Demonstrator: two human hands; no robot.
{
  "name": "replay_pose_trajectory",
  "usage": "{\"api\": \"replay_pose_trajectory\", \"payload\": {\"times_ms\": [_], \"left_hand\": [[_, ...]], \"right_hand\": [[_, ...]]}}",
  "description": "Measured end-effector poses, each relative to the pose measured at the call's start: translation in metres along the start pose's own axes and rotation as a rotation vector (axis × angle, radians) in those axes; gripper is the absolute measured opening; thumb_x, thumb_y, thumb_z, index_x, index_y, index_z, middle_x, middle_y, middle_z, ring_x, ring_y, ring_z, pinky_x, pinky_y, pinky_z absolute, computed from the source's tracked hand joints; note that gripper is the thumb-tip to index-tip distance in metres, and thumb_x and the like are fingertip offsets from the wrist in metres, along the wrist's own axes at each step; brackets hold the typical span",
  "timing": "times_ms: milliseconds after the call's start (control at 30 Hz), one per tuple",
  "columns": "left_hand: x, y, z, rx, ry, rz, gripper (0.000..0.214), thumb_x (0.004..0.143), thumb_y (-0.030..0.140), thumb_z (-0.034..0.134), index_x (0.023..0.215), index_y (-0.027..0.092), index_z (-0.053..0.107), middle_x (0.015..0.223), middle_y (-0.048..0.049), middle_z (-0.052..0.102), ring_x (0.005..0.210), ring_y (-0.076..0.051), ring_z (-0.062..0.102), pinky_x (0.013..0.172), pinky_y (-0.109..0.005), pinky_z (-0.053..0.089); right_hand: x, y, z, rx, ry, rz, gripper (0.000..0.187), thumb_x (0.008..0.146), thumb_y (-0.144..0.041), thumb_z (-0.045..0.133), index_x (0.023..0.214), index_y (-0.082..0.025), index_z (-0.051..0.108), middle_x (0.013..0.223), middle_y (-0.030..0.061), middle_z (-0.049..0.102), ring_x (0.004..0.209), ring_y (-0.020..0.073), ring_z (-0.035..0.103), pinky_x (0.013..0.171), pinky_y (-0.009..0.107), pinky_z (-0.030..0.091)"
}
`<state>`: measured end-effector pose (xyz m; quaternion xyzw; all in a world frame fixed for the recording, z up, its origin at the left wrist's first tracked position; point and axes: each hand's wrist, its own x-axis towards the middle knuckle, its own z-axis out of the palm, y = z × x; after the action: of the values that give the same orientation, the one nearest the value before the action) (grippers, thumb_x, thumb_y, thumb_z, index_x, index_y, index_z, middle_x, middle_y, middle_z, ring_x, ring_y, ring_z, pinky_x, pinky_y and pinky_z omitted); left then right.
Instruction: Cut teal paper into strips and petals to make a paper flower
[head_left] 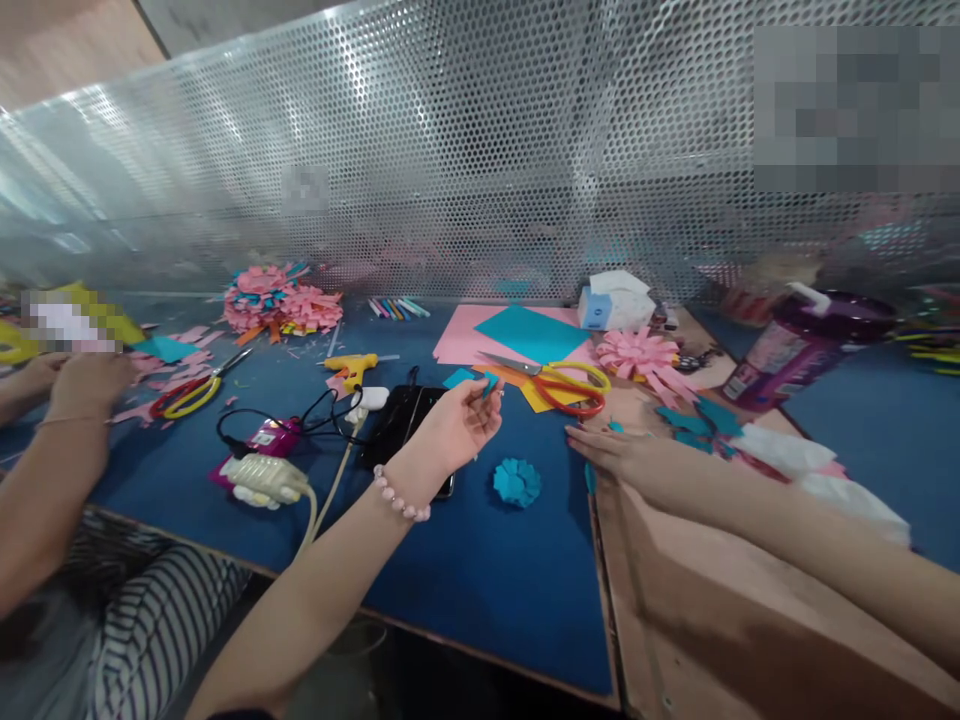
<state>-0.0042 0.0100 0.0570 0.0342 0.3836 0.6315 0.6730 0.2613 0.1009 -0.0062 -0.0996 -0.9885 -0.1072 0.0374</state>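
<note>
My left hand (466, 425), with a beaded bracelet on its wrist, is raised over the table. Its thumb and fingers pinch a small blue paper piece (491, 384). Below and to the right of it, a blue paper flower (517, 483) lies on the blue tabletop. My right hand (626, 455) rests flat at the table seam, fingers stretched toward the left, beside a small blue paper scrap (590, 478). Just beyond it are orange-and-yellow-handled scissors (574, 388), lying across orange and yellow paper. Past them lie a blue sheet (525, 333) and a pink sheet (457, 335).
A black phone (390, 430), a yellow glue gun (351, 370) and a corded power strip (266, 478) lie left. Pink paper flowers (637, 355), a tissue box (611, 305) and a purple cup (806, 345) stand right. A co-worker's hands (82, 385) hold paper far left.
</note>
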Motion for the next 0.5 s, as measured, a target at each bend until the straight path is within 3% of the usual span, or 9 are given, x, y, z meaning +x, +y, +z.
{"api": "replay_pose_trajectory", "payload": {"times_ms": [133, 233, 367, 500], "left_hand": [[-0.001, -0.001, -0.001, 0.015, -0.027, -0.021, 0.01, 0.085, 0.011, 0.058, 0.094, 0.008, 0.062, 0.075, -0.0037, 0.07, 0.054, -0.006, 0.061, 0.049, -0.019, 0.048], [-0.002, -0.004, -0.001, 0.042, -0.027, -0.026, 0.011, 0.085, 0.012, 0.059, 0.094, 0.007, 0.063, 0.072, -0.0035, 0.068, 0.054, -0.006, 0.061, 0.05, -0.019, 0.047], [-0.002, -0.007, 0.0, 0.056, -0.015, -0.015, 0.01, 0.086, 0.01, 0.057, 0.094, 0.009, 0.063, 0.069, -0.0027, 0.067, 0.059, -0.008, 0.064, 0.052, -0.019, 0.048], [0.004, -0.008, -0.003, 0.058, -0.002, 0.037, 0.008, 0.085, 0.008, 0.059, 0.092, 0.012, 0.062, 0.076, -0.0027, 0.068, 0.065, -0.008, 0.065, 0.057, -0.019, 0.048]], "right_hand": [[-0.03, -0.001, -0.003, -0.069, 0.044, 0.056, 0.065, 0.068, 0.008, 0.044, 0.128, -0.011, 0.061, 0.134, 0.0141, 0.059, 0.122, 0.0248, 0.058, 0.097, 0.036, 0.052], [-0.032, -0.007, -0.008, -0.116, 0.066, 0.095, 0.058, 0.069, 0.007, 0.045, 0.122, -0.008, 0.064, 0.13, 0.017, 0.061, 0.122, 0.0284, 0.058, 0.099, 0.043, 0.051], [-0.012, -0.008, -0.012, -0.065, 0.061, 0.095, 0.052, 0.072, 0.004, 0.044, 0.118, -0.009, 0.066, 0.127, 0.0165, 0.062, 0.117, 0.0274, 0.06, 0.098, 0.043, 0.05], [0.027, 0.02, -0.008, 0.03, 0.109, 0.245, 0.04, 0.082, -0.005, 0.045, 0.114, -0.014, 0.067, 0.12, 0.0157, 0.065, 0.11, 0.0251, 0.061, 0.095, 0.039, 0.047]]}}
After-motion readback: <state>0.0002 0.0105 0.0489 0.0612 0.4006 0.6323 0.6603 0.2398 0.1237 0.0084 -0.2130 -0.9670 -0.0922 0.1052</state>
